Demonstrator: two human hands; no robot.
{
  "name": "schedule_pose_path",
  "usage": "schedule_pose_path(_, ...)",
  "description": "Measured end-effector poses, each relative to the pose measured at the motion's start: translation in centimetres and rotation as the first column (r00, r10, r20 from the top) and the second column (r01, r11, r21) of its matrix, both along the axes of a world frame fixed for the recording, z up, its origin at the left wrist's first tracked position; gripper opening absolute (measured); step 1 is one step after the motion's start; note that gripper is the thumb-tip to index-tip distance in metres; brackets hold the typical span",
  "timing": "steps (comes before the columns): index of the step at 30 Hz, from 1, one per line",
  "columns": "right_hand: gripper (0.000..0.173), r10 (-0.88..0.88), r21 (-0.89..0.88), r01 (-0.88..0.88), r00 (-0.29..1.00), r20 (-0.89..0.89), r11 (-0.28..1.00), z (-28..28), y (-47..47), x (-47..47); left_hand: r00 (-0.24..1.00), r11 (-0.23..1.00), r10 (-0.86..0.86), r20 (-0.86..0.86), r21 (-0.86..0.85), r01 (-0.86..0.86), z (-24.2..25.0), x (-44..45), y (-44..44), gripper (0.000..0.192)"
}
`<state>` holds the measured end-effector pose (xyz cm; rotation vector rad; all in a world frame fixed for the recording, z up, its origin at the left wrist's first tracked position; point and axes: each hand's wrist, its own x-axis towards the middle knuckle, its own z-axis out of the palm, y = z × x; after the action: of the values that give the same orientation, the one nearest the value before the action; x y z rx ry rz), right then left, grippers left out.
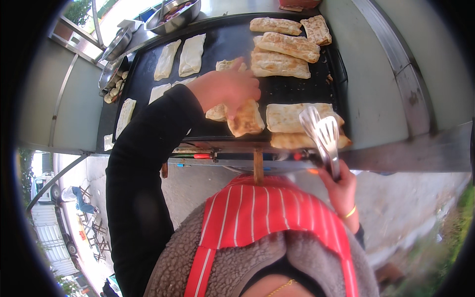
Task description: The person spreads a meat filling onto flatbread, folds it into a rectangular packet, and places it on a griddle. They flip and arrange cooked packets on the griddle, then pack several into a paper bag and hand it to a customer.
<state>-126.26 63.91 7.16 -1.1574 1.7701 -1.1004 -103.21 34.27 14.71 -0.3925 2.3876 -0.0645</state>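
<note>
My left hand (232, 87) reaches across a black griddle (282, 89), palm down, with thumb and fingers spread. Its thumb lies over the top of a browned filled flatbread (246, 120); whether it presses on it is unclear. A paler flatbread (216, 112) sits beside that one, partly under the hand. Another flatbread (225, 65) shows just beyond my fingers. My right hand (341, 189) grips metal tongs (324, 137) with slotted, spatula-like ends. The tongs point up over two flatbreads (285, 117) at the griddle's front right corner, one overlapping the other.
Several browned flatbreads (282, 63) are gathered at the back right, some stacked. Pale ones (192, 55) lie on the left side. Metal bowls (174, 16) stand beyond the griddle's far left edge. A metal wall (371, 74) borders the right. A wooden handle (258, 167) juts toward my apron.
</note>
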Motion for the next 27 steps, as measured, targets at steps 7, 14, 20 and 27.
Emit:
schedule_pose_path(7,0.018,-0.040,0.043,0.039,0.999,0.036,0.998,-0.3,0.8,0.6,0.987,0.993,-0.116,-0.108,-0.035,0.113,0.3,3.0,-1.4,0.075)
schedule_pose_path(14,0.016,-0.055,0.083,0.048,0.994,0.091,0.995,-2.2,0.6,1.3,0.996,0.999,-0.034,-0.083,0.001,0.034,2.6,3.9,-2.5,0.059)
schedule_pose_path(20,0.012,-0.186,0.014,0.192,0.924,0.333,0.981,-3.2,-1.4,2.5,0.767,0.853,0.508,-0.391,0.356,-0.383,4.0,2.6,-3.5,0.051)
schedule_pose_path(27,0.016,-0.192,-0.053,0.244,0.863,0.467,0.968,-1.3,-4.2,2.9,0.749,0.894,0.444,-0.492,0.298,-0.334,-0.9,-8.0,0.1,0.058)
